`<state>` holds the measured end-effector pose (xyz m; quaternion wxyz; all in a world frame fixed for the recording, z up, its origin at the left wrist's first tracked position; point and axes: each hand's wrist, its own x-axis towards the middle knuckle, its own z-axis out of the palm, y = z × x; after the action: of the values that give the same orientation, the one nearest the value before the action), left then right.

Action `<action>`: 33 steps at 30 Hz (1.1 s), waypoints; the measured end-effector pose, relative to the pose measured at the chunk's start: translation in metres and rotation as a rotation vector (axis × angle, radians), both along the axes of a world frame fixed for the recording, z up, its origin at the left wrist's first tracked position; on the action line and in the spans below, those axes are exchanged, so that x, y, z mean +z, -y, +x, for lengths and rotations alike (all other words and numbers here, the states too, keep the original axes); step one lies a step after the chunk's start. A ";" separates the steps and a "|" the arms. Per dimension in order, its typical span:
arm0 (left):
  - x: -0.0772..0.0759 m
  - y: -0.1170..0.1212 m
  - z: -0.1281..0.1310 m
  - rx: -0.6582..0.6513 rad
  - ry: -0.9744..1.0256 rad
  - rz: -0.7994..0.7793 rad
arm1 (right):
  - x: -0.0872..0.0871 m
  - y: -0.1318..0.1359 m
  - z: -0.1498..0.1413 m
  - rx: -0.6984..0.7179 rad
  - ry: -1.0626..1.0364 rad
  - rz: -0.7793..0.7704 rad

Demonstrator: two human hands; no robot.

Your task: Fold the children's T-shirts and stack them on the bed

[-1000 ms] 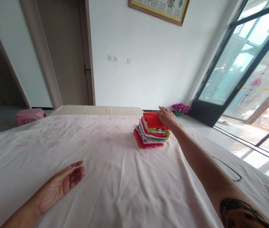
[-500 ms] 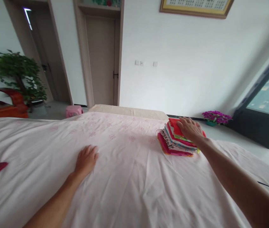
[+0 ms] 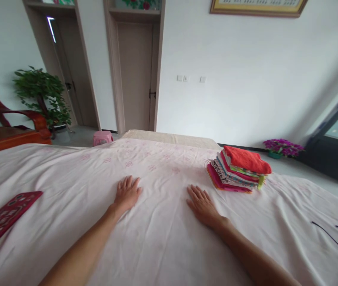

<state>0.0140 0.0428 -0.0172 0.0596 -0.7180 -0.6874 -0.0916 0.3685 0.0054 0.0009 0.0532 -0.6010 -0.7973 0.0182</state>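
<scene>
My left hand (image 3: pixel 128 192) lies flat on a pale pink flowered sheet (image 3: pixel 159 222), fingers stretched forward and nothing in it. To its right, my right hand (image 3: pixel 203 204) also rests palm down on the sheet, fingers out and empty. Just beyond the right hand stands a stack of folded cloths (image 3: pixel 228 176) in pink, white, patterned and green layers. A folded red cloth (image 3: pixel 246 159) lies on top of the stack. Neither hand touches the pile.
A red phone case with camera cutouts (image 3: pixel 6 218) lies at the left. Dark cords (image 3: pixel 332 238) cross the sheet at the right. Beyond are a pink stool (image 3: pixel 102 137), a wooden chair (image 3: pixel 16 123), a potted plant (image 3: pixel 42 95) and purple flowers (image 3: pixel 284 147).
My right hand has left the top of the cloth stack and come down onto the sheet, left of it. The view has turned slightly left, showing more of the phone case.
</scene>
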 end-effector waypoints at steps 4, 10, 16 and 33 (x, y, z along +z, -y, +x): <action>0.003 0.007 -0.011 -0.150 -0.005 -0.104 | 0.000 0.004 -0.002 -0.028 -0.024 0.020; -0.005 0.020 -0.027 -0.303 -0.010 -0.056 | 0.006 0.008 -0.007 -0.049 -0.089 0.076; -0.013 0.022 -0.028 -0.302 -0.031 0.071 | 0.006 0.010 -0.007 -0.046 -0.145 0.136; -0.012 0.009 -0.032 -0.302 0.075 0.179 | 0.008 0.012 -0.007 -0.067 -0.179 0.170</action>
<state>-0.0178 0.0339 -0.0293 0.0832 -0.8011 -0.5626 -0.1868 0.3619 -0.0070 0.0091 0.1753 -0.6168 -0.7674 0.0024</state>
